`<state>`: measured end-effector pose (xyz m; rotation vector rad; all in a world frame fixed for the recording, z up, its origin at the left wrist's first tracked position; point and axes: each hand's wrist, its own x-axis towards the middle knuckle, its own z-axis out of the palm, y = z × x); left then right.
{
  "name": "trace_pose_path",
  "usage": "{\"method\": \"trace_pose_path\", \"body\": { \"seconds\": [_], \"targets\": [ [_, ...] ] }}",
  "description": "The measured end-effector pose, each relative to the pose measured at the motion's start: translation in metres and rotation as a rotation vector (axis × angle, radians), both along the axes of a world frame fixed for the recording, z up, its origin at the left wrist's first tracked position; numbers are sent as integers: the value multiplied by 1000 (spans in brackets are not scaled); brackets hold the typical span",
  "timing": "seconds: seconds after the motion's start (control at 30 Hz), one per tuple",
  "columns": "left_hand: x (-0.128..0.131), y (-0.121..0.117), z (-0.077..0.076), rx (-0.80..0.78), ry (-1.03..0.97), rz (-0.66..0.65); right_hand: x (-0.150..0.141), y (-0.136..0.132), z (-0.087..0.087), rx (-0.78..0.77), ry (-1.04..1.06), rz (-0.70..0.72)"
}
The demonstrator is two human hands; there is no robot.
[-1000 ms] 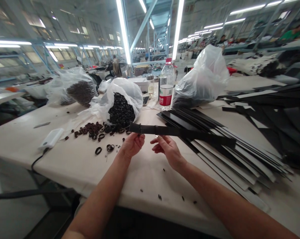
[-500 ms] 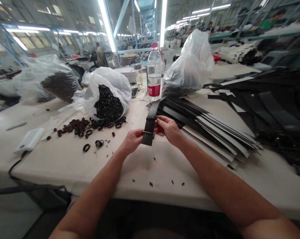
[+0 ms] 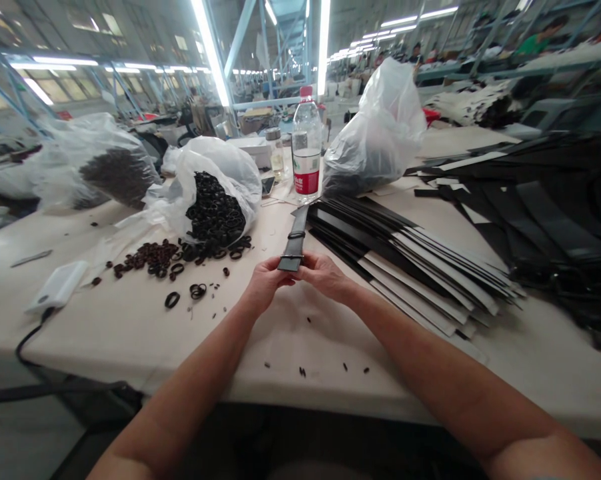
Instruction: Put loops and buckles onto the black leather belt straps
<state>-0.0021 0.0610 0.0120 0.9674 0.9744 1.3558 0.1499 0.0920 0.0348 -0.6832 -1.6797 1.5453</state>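
Note:
A black belt runs away from me over the table, its near end lifted between my hands. A metal buckle crosses that end, and a dark keeper loop sits round the strap a little beyond it. My left hand grips the left edge at the buckle. From the right, my right hand pinches the same end, thumb by the buckle. The fingertips under the strap are partly hidden. Just right of the belt lies a fanned stack of black and white straps.
A plastic bag spills black loops at left, beside brown loops. A water bottle stands behind the belt. Another filled bag is beyond the stack. Black belts pile up far right. A white power box with a cable sits left.
My right hand has moved from beside the keeper loop down to the buckle end. The belt's near end has tilted, its face now catching more light.

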Motion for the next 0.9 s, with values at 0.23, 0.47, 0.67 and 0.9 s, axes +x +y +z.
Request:
{"method": "trace_pose_path", "body": {
  "seconds": [0.23,0.47,0.67,0.9],
  "targets": [
    [3,0,-2,13,45,-86,-11,-6,-12,-144,112,-171],
    [9,1,-3,11,66,-95,-14,-12,-7,-297,210,-167],
    [9,-1,2,27,225,-86,-10,-5,-7,-257,186,-223],
    [-37,-12,24,64,309,88,-6,-1,-7,-281,125,-278]
  ]
}}
